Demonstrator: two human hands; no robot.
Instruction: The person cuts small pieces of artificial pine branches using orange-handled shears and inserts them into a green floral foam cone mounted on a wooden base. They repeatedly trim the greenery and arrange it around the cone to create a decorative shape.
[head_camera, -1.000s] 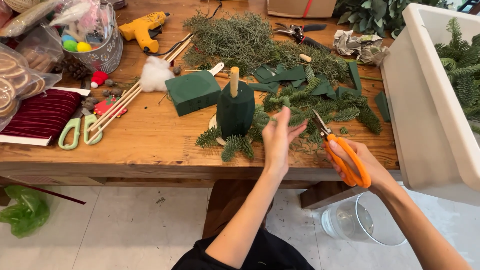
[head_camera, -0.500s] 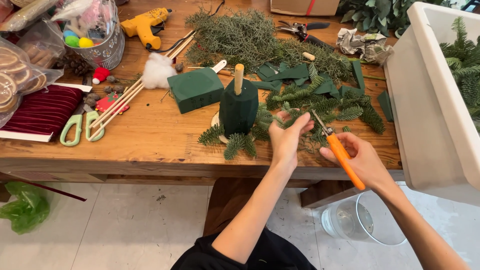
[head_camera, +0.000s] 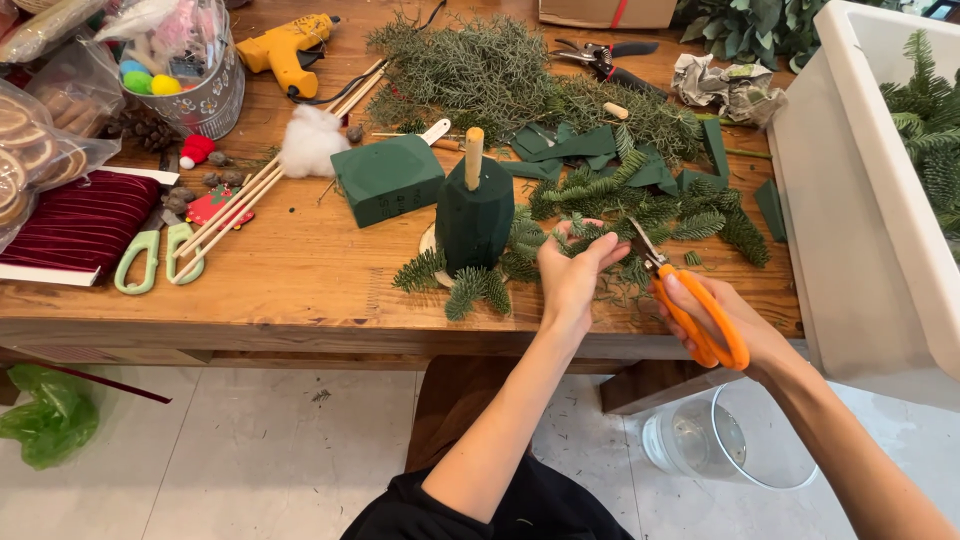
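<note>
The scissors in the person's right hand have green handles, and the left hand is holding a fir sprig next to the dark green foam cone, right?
Not quite: the head view shows the scissors in the right hand have orange handles. The rest holds.

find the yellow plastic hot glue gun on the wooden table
The yellow plastic hot glue gun lies at the far left-centre of the wooden table, just right of the metal bucket.

head cam | looks steeply down, forward | near | wooden table (head_camera: 300, 280), floor
</note>
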